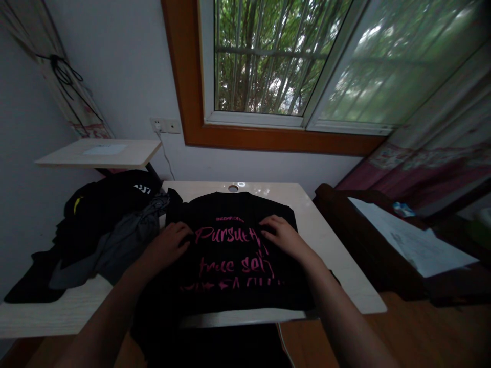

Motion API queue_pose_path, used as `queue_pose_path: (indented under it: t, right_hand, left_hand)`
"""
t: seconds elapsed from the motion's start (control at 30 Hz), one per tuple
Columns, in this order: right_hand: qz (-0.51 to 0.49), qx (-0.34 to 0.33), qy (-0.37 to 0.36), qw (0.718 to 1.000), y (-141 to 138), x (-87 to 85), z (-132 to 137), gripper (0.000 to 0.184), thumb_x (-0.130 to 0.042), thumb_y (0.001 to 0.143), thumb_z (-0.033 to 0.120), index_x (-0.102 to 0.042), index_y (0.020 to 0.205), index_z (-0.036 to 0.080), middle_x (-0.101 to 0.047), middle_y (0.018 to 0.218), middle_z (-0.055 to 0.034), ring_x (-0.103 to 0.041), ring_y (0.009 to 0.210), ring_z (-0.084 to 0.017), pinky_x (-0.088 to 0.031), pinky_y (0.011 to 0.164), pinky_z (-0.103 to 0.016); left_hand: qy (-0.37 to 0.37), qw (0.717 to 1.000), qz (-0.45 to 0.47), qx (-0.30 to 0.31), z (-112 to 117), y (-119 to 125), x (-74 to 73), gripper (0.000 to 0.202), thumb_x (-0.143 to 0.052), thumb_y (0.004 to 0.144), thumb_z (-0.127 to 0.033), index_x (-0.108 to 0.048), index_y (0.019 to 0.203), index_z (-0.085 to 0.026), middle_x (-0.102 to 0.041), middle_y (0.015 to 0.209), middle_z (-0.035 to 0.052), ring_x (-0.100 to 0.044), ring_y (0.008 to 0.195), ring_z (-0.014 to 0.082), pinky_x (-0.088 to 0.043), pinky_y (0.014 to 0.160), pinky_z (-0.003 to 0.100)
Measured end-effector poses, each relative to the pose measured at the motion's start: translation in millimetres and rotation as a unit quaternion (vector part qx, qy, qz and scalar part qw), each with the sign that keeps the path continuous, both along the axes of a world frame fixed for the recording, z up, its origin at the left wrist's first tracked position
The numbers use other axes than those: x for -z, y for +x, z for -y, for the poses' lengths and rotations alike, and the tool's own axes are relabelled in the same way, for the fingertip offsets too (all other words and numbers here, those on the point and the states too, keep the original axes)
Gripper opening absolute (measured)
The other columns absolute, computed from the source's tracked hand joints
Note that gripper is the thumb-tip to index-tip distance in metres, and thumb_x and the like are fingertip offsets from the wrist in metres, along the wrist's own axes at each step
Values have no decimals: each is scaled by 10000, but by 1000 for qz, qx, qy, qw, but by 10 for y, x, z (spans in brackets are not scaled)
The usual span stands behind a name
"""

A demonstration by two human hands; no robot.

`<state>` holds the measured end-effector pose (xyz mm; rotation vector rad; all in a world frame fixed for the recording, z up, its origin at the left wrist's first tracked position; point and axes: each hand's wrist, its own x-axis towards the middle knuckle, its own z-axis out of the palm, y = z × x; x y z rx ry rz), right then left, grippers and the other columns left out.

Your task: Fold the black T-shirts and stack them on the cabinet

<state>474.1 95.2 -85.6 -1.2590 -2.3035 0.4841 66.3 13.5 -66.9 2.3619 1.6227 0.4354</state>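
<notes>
A black T-shirt [230, 209] with pink lettering lies spread on a light table [330, 245], its lower part hanging over the near edge. My left hand [169, 243] rests flat on the shirt's left side, fingers stretched toward the print. My right hand [282, 232] lies flat on the shirt's right side, fingers apart and pointing left. Neither hand holds anything.
A heap of black and grey clothes [103, 225] covers the table's left part. A small wooden shelf [99, 153] stands behind it by the wall. A dark piece of furniture with white paper [414, 235] is on the right. A barred window [268, 56] is ahead.
</notes>
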Motion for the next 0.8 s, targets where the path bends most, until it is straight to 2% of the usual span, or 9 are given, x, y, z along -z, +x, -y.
queue_pose_path:
  t: [0.17,0.3,0.43,0.53,0.6,0.7,0.8]
  right_hand:
    - [46,-34,36,998,-241,144,-91,344,-658,936,319,-680,1270,240,-636,1283,-109,-585,1176,-267,-478,1046,-453]
    - [80,-30,63,994,-275,216,-116,288,-622,965,347,-702,1221,243,-661,1200,-99,-574,1141,-272,-486,1015,-449]
    - [69,-25,62,995,-201,258,-133,217,-578,991,336,-730,1121,253,-676,1131,-82,-591,1062,-244,-486,969,-423]
    - [41,-25,61,997,-158,306,-143,214,-561,998,312,-728,1117,253,-674,1136,-80,-591,1060,-237,-468,972,-422]
    - [26,-23,62,997,-146,342,-146,216,-556,998,296,-726,1123,247,-670,1147,-82,-585,1069,-239,-458,978,-424]
    - [15,-19,57,998,-139,383,-150,215,-562,990,283,-724,1128,252,-662,1160,-81,-576,1082,-242,-455,980,-427]
    - [12,-19,49,999,-132,395,-150,219,-564,983,277,-720,1135,261,-651,1174,-78,-569,1101,-245,-454,989,-432]
  left_hand:
    - [52,995,-81,-2,-214,163,211,319,-562,928,-233,-677,1225,-208,-629,1303,104,-546,1200,275,-469,1045,437]
    - [74,991,-111,-19,-250,209,344,302,-526,966,-284,-673,1219,-208,-645,1231,111,-571,1114,262,-491,988,425]
    - [91,990,-103,5,-242,85,343,272,-487,986,-286,-694,1147,-213,-664,1173,93,-586,1063,242,-505,959,401]
    - [157,982,-97,-37,-243,-108,247,293,-474,985,-262,-705,1159,-215,-669,1209,92,-576,1151,261,-459,1056,448]
    - [219,963,-105,-116,-220,-256,147,322,-504,966,-256,-690,1227,-232,-621,1349,98,-494,1312,319,-330,1170,561]
    - [265,926,-123,-238,-133,-468,-7,474,-580,926,-290,-592,1399,-258,-397,1599,115,-198,1514,436,-110,1195,725]
    - [262,915,-121,-281,-34,-646,-90,634,-649,887,-327,-495,1497,-257,-222,1684,127,23,1539,492,-71,1180,753]
